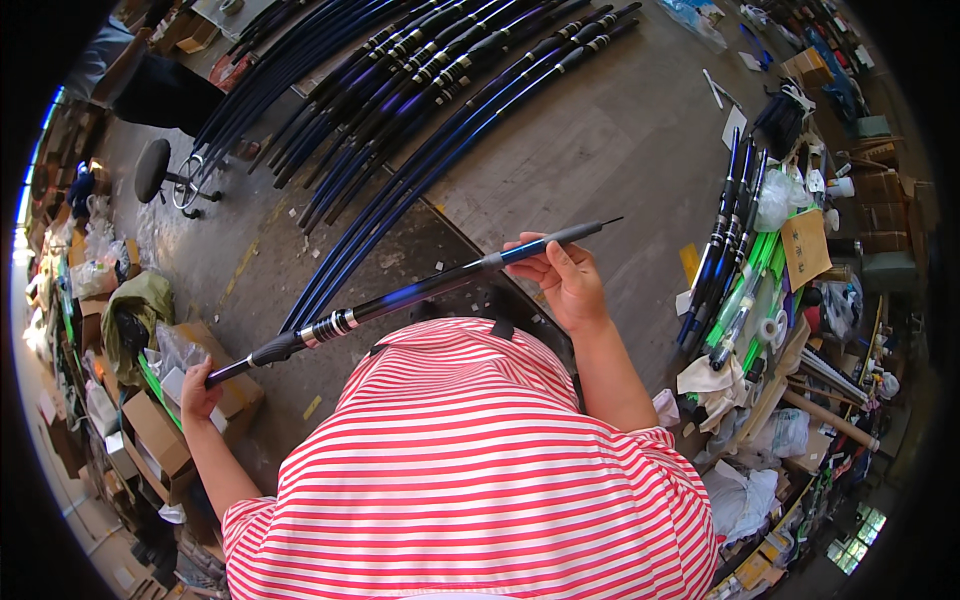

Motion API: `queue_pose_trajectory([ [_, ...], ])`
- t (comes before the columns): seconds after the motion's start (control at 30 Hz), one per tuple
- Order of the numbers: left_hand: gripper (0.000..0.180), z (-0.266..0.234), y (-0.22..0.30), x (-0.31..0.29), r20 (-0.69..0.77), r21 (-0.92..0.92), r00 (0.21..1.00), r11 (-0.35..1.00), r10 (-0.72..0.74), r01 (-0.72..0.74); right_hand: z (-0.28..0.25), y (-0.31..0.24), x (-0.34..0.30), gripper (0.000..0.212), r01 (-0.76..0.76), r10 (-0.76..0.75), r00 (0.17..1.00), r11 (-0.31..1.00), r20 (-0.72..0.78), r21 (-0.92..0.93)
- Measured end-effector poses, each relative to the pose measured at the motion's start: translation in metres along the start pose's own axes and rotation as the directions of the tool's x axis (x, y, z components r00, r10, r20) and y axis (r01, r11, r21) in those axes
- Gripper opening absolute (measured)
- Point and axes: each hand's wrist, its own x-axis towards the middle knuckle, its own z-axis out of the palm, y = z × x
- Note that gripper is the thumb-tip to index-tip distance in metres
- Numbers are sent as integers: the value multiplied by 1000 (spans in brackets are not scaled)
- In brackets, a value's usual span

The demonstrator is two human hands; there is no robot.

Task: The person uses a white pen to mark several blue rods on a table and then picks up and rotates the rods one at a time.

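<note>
A dark blue and black fishing rod [400, 298] lies slantwise across the front of my body, its thin tip up to the right. My left hand [200, 395] is closed round the butt end, at the lower left. Near the tip section, my right hand [565, 280] pinches the rod between thumb and fingers, just below a grey tapered piece [580, 232]. A black grip with silver rings [330, 327] shows on the lower half of the rod, between the hands.
Several more rods [400, 90] lie in rows at the far side, some reaching toward me. On the right are rods beside green tubes [750, 290] and a brown envelope [805, 248]. Cardboard boxes [155, 435] stand at left, a wheeled stool [155, 170] behind them. Another person [150, 85] is at far left.
</note>
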Motion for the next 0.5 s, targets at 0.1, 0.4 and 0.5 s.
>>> queue_pose_trajectory([
  [0.1,29,-4,-1,4,-31,-17,998,998,58,-59,1,-2,-1,40,9,-10,1000,998,17,56],
  [0.4,21,-16,-1,13,24,-65,997,996,70,-68,-1,0,-6,34,58,-58,998,998,24,-4],
  [0.5,20,-15,-1,13,69,-86,993,992,100,-94,0,2,-9,25,72,-72,997,997,6,-4],
])
